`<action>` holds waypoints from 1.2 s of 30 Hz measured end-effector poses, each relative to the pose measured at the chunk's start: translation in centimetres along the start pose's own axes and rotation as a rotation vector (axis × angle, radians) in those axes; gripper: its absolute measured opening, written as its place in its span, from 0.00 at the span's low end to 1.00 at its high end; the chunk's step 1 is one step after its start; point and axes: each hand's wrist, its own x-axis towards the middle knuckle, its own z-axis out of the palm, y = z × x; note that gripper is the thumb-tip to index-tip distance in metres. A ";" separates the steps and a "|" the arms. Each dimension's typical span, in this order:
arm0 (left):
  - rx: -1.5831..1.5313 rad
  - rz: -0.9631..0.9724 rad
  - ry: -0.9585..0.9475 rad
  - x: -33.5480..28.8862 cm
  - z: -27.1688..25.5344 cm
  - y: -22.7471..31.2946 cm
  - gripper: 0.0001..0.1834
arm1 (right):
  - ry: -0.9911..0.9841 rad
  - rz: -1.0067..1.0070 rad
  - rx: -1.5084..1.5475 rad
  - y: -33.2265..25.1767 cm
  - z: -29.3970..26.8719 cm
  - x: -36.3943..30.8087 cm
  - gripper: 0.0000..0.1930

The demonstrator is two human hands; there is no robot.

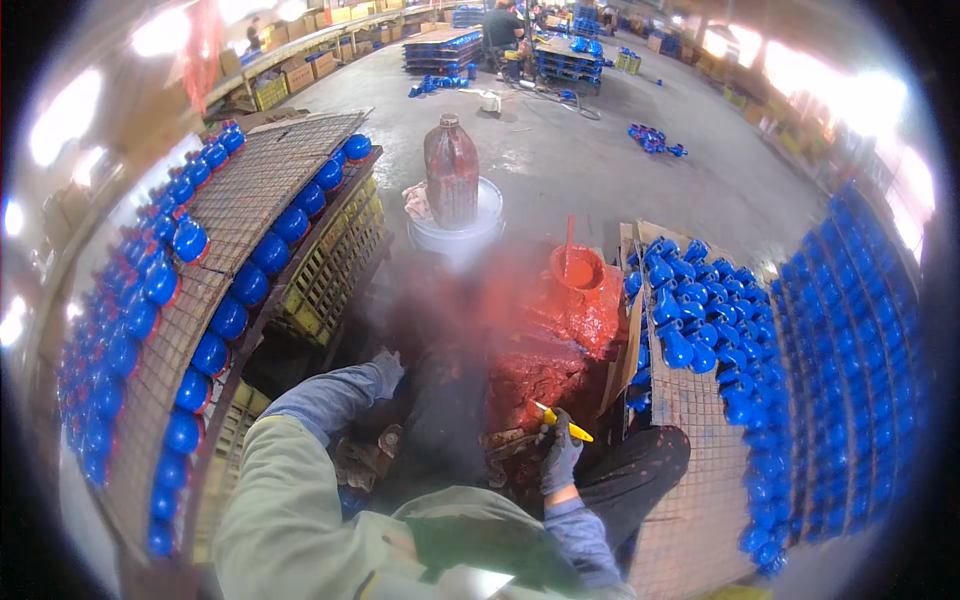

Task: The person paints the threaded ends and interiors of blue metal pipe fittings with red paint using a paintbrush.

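My right hand (560,458), in a dark grey glove, is closed around a small yellow-handled paintbrush (578,431). Its narrow end points up and left, over a surface (535,385) thickly coated in red paint. My left hand (388,372), also gloved, is beside my dark-trousered leg, close to the left rack; a blurred smear hides its fingers. Beyond the coated surface stands a red paint pot (578,268) with a stick upright in it. Blue rounded metal parts (690,310) are heaped on the mesh-topped board (690,420) at my right.
Blue domed parts with red rims (230,318) line a mesh-covered rack (190,330) over yellow crates (335,260) at left. A red-stained jug (451,170) sits on a white bucket (470,240) ahead. More blue parts (655,140) lie on the floor; a person (502,30) is far off.
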 end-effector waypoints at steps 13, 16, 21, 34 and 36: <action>-0.352 -0.336 -0.087 2.6 7.1 -1.7 0.26 | -0.017 0.105 0.246 -2.7 1.6 -0.4 0.16; -0.438 -0.389 -0.091 5.8 10.6 -2.3 0.25 | 0.004 0.139 0.265 -2.6 1.5 -0.4 0.16; -0.325 -0.319 -0.193 12.2 16.4 -0.8 0.22 | 0.014 0.148 0.182 -2.6 1.8 0.0 0.16; -0.643 -0.238 0.060 -3.0 -2.5 -3.0 0.25 | 0.105 0.160 0.053 -1.8 1.8 1.0 0.18; -0.786 -0.258 0.110 -5.4 -3.7 -4.3 0.25 | 0.110 0.151 0.030 -1.9 1.9 1.0 0.17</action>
